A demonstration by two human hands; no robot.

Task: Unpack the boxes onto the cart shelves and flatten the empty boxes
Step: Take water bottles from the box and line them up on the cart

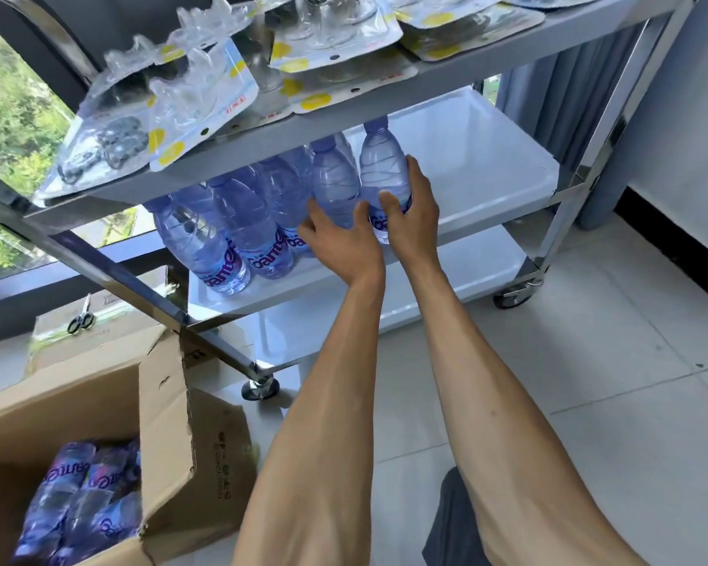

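A steel cart has a white middle shelf [487,157] with a row of several clear water bottles [238,226] standing on it. My right hand [413,214] grips the rightmost bottle [383,165], which stands upright at the end of the row. My left hand [340,243] wraps its fingers round the neighbouring bottle [334,177]. An open cardboard box [168,422] sits on the floor at the lower left, with several more bottles [82,504] lying inside.
The top shelf [446,71] holds several clear blister packs [189,96]. Scissors [82,318] lie on a flat carton by the window at left. The bottom shelf [466,275] is white. The cart's castors [516,294] stand on a tiled floor.
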